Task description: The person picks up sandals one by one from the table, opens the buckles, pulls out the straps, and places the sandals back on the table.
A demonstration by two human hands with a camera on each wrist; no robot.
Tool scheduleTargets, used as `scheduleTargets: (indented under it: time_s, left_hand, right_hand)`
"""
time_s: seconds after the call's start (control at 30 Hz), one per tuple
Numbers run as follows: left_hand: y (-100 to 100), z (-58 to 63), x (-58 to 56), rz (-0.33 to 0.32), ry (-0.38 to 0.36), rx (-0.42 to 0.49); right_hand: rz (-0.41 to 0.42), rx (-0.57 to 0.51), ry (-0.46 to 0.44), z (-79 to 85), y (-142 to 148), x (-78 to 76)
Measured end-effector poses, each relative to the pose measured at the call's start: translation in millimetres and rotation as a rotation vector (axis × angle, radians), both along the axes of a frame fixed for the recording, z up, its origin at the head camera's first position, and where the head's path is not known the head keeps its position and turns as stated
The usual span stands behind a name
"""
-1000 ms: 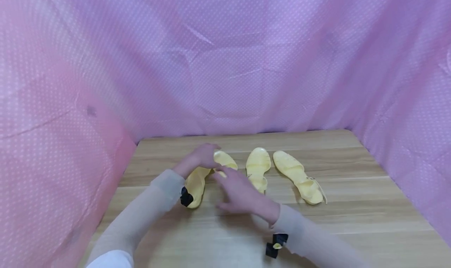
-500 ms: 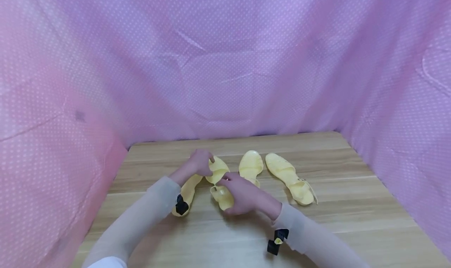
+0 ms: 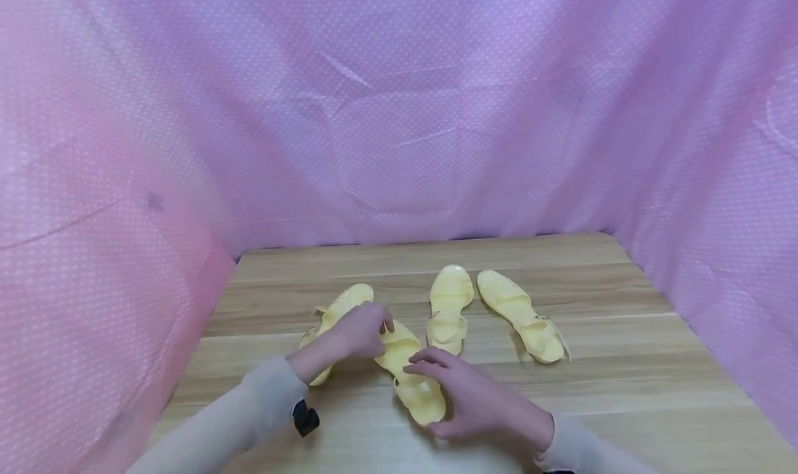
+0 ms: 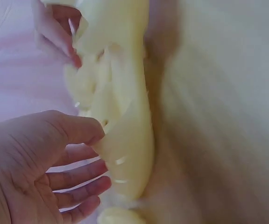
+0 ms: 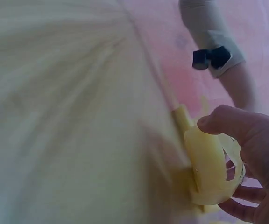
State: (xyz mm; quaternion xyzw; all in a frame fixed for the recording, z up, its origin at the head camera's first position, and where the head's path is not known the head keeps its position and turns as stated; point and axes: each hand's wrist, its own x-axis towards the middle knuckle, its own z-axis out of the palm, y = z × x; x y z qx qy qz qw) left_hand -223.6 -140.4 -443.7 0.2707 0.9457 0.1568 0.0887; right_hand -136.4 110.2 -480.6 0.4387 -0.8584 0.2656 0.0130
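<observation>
A pale yellow sandal [image 3: 399, 353] lies at a slant between my two hands, heel toward me. My left hand [image 3: 368, 330] pinches its toe part; in the left wrist view the thumb [image 4: 85, 129] lies on the toe's edge. At the heel, my right hand [image 3: 480, 398] holds it with the thumb on one side and fingers on the other, around the heel cup [image 5: 208, 163]. Partly hidden behind my left wrist is a second yellow sandal [image 3: 343, 304]. Just right of the held one lies a third sandal [image 3: 450, 301], toe away from me.
Another yellow sandal [image 3: 520, 314] with a loose strap lies slanted farther right. All rest on a wood-grain table [image 3: 617, 363]. Pink dotted sheeting [image 3: 399, 113] hangs behind the table and on both sides.
The slanted sandal has come toward me and slightly right, with both hands moving along. The leftmost sandal now shows its toe. The two sandals on the right stay put.
</observation>
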Motion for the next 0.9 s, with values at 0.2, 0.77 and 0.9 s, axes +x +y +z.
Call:
scheduleTargets:
  time_s: [0.2,0.77,0.9]
  left_hand:
    - [18,0.7,35.4,-0.044,0.116,0.092]
    - [36,-27.5,68.5,-0.039,-0.165,0.482]
    - [36,-30.7,66.5,-0.011,-0.213,0.557]
  right_hand:
    - [-0.041,-0.108,-0.149,-20.9,14,-0.5]
    - [-0.074,-0.241,-0.478,-21.2,37,-25.2]
    - [-0.122,-0.272,-0.452,-28.2,34,-23.8]
